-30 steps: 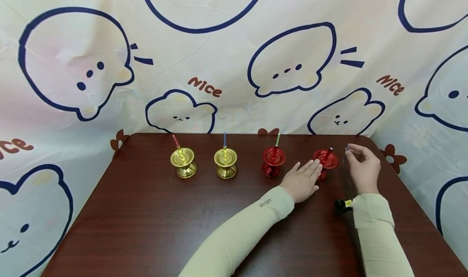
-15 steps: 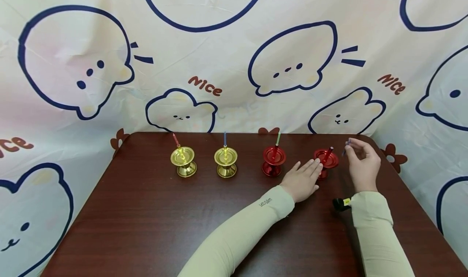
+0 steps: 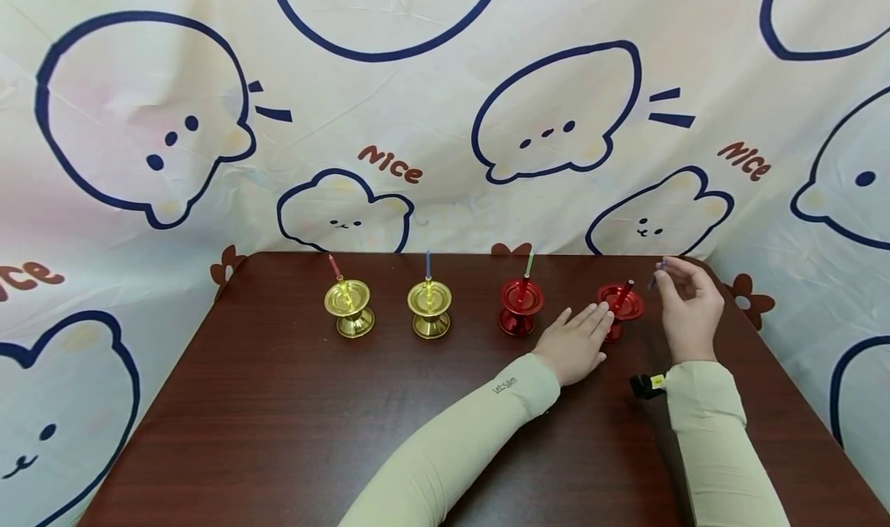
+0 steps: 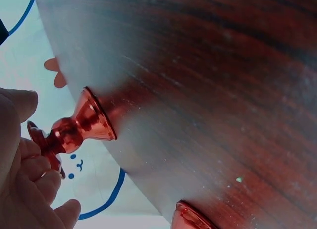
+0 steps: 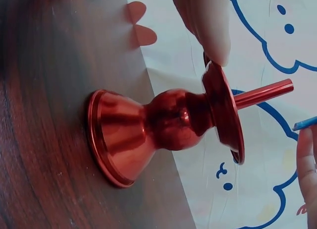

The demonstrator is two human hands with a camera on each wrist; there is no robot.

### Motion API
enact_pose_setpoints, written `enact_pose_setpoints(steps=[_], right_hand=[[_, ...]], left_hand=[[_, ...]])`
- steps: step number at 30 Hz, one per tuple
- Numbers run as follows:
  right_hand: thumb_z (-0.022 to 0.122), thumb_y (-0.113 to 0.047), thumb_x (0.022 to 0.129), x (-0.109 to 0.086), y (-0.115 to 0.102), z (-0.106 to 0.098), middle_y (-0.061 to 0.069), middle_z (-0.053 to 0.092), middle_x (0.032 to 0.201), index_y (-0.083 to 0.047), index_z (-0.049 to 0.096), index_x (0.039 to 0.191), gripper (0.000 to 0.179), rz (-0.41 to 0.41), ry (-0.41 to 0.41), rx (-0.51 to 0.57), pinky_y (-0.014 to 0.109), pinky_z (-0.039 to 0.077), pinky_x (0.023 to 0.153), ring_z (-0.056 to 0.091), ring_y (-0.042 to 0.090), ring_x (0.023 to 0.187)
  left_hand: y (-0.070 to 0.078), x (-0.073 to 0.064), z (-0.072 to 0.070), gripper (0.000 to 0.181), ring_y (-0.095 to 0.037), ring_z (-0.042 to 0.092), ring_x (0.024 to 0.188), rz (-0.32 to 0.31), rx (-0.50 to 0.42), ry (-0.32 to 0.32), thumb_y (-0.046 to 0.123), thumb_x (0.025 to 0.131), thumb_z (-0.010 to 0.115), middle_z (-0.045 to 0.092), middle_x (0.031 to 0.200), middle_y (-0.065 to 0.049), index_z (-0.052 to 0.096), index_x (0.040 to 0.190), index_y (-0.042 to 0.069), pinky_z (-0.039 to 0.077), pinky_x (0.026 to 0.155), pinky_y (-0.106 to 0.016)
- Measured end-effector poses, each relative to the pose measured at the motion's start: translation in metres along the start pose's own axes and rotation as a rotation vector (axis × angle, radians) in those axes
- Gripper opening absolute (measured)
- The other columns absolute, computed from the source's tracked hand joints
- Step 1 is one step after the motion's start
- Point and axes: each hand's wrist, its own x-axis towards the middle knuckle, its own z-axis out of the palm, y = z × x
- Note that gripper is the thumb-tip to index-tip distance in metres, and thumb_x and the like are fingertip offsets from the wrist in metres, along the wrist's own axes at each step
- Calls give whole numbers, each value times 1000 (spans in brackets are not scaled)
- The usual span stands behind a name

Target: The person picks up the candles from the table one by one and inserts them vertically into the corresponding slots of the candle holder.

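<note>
My left hand [image 3: 570, 349] reaches across with its fingers extended and touches the dish rim of the rightmost red candle holder [image 3: 633, 305]. In the right wrist view, a fingertip [image 5: 218, 50] meets that rim, and the holder's narrow tube [image 5: 265, 93] slants outward with nothing in it. My right hand [image 3: 691, 318] pinches a thin bluish candle [image 3: 654, 280] between thumb and fingertips. This candle hangs tilted, to the right of the tube and apart from it. In the left wrist view, the red holder [image 4: 91, 122] stands on its flared base beside my fingers.
Farther left, a second red holder [image 3: 518, 324] bears a green candle [image 3: 529, 264]. Two gold holders [image 3: 430, 325] [image 3: 355, 324] carry a blue candle [image 3: 428, 265] and a red candle [image 3: 335, 266]. A patterned cloth [image 3: 445, 125] hangs behind the brown table [image 3: 292, 419].
My right hand has risen slightly toward the back with the candle, whose lower end now slants closer to the red holder. My left hand stays at the rim.
</note>
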Motion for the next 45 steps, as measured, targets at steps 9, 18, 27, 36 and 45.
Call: enact_pose_setpoints(steps=[9, 18, 27, 36, 45], right_hand=[[68, -9, 97, -1, -2, 4, -12, 69, 103, 4, 69, 122, 28, -52, -3, 84, 13, 50, 83, 65, 1, 95], [69, -10, 97, 0, -4, 8, -12, 69, 104, 1, 69, 123, 29, -56, -15, 105, 13, 50, 84, 65, 4, 95], [68, -6, 97, -6, -18, 10, -12, 68, 101, 7, 66, 124, 31, -37, -43, 136, 12, 51, 81, 64, 5, 92], [68, -4, 96, -9, -30, 10, 0, 71, 102, 6, 68, 122, 28, -33, -76, 185, 12, 52, 81, 66, 7, 89], [67, -4, 97, -3, -15, 12, -12, 67, 101, 8, 65, 124, 30, -57, -95, 122, 11, 51, 84, 65, 4, 92]], left_hand=[[0, 1, 1, 69, -6, 1, 154, -6, -10, -12, 50, 108, 39, 1, 170, 11, 8, 165, 27, 14, 124, -33], [1, 0, 1, 68, -7, 4, 155, -9, -17, -3, 49, 108, 40, 3, 170, 10, 11, 165, 26, 14, 124, -32], [1, -3, 1, 68, -7, 3, 155, 2, -14, 12, 49, 108, 40, 5, 170, 9, 11, 165, 24, 15, 124, -33], [1, -2, 1, 69, -7, 3, 155, 0, -19, 24, 49, 107, 42, 5, 170, 9, 13, 165, 25, 15, 124, -33], [1, 2, 2, 69, -6, 2, 155, -7, -25, 11, 49, 107, 42, 4, 170, 10, 12, 165, 26, 14, 124, -33]])
